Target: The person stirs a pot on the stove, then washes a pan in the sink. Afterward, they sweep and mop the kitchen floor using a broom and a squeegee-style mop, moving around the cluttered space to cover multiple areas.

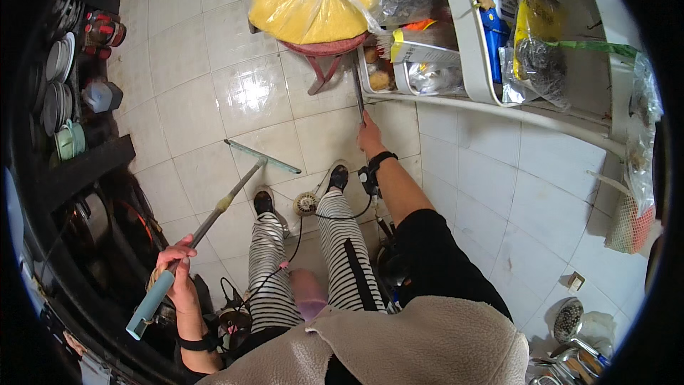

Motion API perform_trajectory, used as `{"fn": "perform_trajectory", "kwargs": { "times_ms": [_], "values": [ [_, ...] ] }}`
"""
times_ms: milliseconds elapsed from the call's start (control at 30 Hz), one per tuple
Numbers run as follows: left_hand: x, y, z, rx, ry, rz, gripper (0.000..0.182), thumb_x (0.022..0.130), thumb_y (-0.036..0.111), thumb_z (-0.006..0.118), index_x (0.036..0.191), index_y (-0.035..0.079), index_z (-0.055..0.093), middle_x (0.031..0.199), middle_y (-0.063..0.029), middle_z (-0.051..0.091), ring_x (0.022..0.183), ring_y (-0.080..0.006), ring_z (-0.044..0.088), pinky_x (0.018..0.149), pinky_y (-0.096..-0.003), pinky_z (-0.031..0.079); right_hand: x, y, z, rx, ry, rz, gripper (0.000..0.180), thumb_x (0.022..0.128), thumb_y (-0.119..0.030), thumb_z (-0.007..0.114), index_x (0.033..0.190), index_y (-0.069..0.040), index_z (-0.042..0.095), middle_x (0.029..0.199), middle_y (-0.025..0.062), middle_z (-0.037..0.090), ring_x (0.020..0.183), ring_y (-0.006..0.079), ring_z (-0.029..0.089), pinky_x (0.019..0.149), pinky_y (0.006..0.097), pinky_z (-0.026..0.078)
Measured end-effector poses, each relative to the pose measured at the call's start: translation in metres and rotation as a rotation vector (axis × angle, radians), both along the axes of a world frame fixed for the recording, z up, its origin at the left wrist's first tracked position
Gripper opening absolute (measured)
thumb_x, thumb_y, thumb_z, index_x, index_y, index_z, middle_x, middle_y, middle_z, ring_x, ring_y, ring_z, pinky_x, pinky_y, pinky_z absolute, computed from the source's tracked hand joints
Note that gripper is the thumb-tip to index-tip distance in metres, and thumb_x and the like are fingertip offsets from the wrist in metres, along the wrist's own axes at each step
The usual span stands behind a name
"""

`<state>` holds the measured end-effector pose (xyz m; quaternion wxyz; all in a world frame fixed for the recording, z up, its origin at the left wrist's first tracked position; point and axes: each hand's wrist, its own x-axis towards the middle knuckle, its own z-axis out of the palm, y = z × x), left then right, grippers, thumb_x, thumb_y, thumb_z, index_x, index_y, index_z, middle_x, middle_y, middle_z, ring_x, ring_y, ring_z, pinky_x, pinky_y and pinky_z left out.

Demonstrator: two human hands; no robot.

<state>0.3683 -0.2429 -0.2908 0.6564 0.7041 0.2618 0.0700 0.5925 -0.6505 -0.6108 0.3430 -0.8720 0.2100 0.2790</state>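
My left hand (179,270) is closed around the grey pole of a floor squeegee (219,208), just above its light blue end grip. The squeegee's long narrow blade (262,156) rests on the tiled floor ahead of my feet. My right hand (370,136), arm stretched forward, grips a thin dark stick (358,85) that runs up between the red stool and the storage rack; its far end is hidden. A round drain or strainer (306,203) lies between my shoes, with a dark cable beside it.
A yellow bundle in clear plastic (315,0) sits on a red stool (326,48). To the right stands a white rack (470,37) with bags and boxes. Dark shelves (85,171) with dishes and jars line the left. Behind my legs is a pink container (308,289).
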Motion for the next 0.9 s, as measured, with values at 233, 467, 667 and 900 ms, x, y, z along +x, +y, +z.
{"fn": "perform_trajectory", "kwargs": {
  "times_ms": [233,467,667,900],
  "values": [
    [0.003,0.002,0.005,-0.024,-0.023,-0.04,0.013,0.081,0.014,0.059,0.082,0.004,0.052,0.079,-0.0103,0.059,0.096,-0.031,0.056,0.091,-0.0465,0.039,-0.091,-0.004,0.058,0.244,0.379,-0.136,0.052,0.093,-0.017,0.038,0.142,-0.02,0.018,0.067,0.0105,0.051,0.042,0.0193,0.043,0.038,0.0334,0.039],
    [0.004,0.002,0.008,0.0,0.004,-0.107,0.008,0.084,0.01,0.056,0.084,0.004,0.052,0.083,-0.0094,0.06,0.099,-0.0277,0.056,0.091,-0.0401,0.041,-0.14,0.015,0.149,0.715,0.639,-0.48,0.06,0.094,-0.012,0.037,0.143,-0.02,0.004,0.076,0.0108,0.051,0.059,0.0169,0.049,0.049,0.0335,0.045],
    [0.0,0.003,0.002,-0.068,-0.001,-0.077,0.006,0.085,0.009,0.056,0.083,0.004,0.053,0.083,-0.0079,0.06,0.1,-0.0257,0.057,0.091,-0.0383,0.042,-0.167,0.036,0.237,0.809,0.808,-0.422,0.067,0.089,-0.003,0.04,0.143,-0.019,0.003,0.069,0.0075,0.05,0.054,0.0164,0.05,0.055,0.0358,0.05],
    [-0.001,-0.003,0.001,-0.103,-0.006,-0.109,0.004,0.083,0.001,0.054,0.082,0.004,0.054,0.083,-0.0077,0.06,0.102,-0.0244,0.056,0.092,-0.0362,0.04,-0.145,0.026,0.281,0.76,0.406,-0.526,0.067,0.083,-0.004,0.041,0.142,-0.008,0.011,0.068,0.0056,0.053,0.046,0.0133,0.047,0.046,0.0286,0.044]
  ]
}}
